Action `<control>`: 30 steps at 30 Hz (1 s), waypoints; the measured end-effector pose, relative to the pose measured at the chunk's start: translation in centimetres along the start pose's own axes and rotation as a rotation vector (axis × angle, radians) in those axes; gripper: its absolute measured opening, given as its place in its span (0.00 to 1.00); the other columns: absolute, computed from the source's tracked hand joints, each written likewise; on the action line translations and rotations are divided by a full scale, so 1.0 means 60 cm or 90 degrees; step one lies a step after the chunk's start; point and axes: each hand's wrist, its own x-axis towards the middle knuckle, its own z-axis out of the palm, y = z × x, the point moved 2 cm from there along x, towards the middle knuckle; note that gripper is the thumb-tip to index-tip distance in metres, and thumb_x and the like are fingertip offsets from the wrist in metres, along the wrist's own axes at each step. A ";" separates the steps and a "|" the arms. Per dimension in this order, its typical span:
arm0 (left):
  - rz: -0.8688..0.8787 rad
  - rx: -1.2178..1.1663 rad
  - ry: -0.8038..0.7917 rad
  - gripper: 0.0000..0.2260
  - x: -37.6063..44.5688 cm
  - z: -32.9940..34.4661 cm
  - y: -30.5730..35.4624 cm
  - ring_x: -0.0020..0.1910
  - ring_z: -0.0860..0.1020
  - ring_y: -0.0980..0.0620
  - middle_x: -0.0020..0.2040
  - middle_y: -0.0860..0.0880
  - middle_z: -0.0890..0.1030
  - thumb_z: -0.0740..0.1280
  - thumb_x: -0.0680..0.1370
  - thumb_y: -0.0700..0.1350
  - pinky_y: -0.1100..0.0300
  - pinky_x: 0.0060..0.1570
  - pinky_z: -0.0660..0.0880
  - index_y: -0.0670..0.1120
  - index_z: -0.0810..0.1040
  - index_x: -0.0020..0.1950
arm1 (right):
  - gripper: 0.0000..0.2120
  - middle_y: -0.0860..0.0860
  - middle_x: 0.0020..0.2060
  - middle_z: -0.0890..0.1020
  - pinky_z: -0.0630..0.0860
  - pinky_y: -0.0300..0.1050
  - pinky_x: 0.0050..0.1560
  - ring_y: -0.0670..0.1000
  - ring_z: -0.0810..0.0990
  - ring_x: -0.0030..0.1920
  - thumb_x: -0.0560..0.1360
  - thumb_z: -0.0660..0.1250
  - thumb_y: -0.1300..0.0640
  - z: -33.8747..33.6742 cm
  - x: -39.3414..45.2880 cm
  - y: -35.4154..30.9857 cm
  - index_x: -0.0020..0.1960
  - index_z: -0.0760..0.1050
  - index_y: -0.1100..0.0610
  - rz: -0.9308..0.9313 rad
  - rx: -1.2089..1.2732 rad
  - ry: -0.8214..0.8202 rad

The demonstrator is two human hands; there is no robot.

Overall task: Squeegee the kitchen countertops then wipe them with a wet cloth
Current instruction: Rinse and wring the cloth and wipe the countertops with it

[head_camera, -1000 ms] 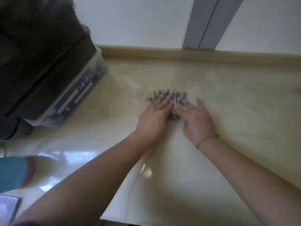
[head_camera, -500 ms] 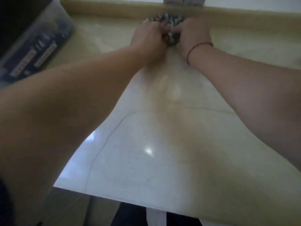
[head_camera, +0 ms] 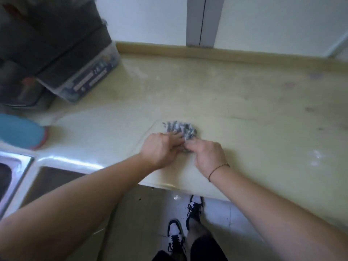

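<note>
Both hands, left hand and right hand, grip the bunched cloth with curled fingers on the countertop; far left, a clear bin holds dark, blurred contents.

A bunched grey-and-white shaggy cloth lies crumpled on the pale cream, glossy surface, a little back from its front edge, its near side tucked under the fingers of both hands.

Cloth on countertop, right of sink
</note>
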 end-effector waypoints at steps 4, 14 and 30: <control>0.022 -0.028 0.004 0.15 -0.133 0.016 0.048 0.59 0.79 0.55 0.59 0.53 0.81 0.61 0.76 0.54 0.54 0.45 0.82 0.53 0.83 0.56 | 0.24 0.48 0.45 0.87 0.82 0.47 0.50 0.50 0.86 0.47 0.53 0.76 0.72 0.033 -0.122 -0.038 0.44 0.86 0.52 -0.096 0.025 0.033; 0.050 -0.027 0.054 0.15 -0.147 0.064 0.152 0.61 0.79 0.50 0.60 0.49 0.81 0.67 0.73 0.41 0.56 0.53 0.80 0.47 0.83 0.58 | 0.17 0.50 0.50 0.86 0.76 0.50 0.59 0.50 0.84 0.51 0.64 0.70 0.67 0.000 -0.209 0.026 0.50 0.85 0.54 -0.171 -0.055 0.074; -0.085 -0.034 0.078 0.19 0.352 0.066 0.124 0.72 0.66 0.54 0.72 0.51 0.70 0.62 0.77 0.38 0.66 0.64 0.62 0.49 0.75 0.68 | 0.17 0.58 0.47 0.85 0.79 0.55 0.53 0.58 0.84 0.47 0.66 0.60 0.66 -0.112 0.164 0.311 0.49 0.83 0.60 -0.084 -0.192 0.175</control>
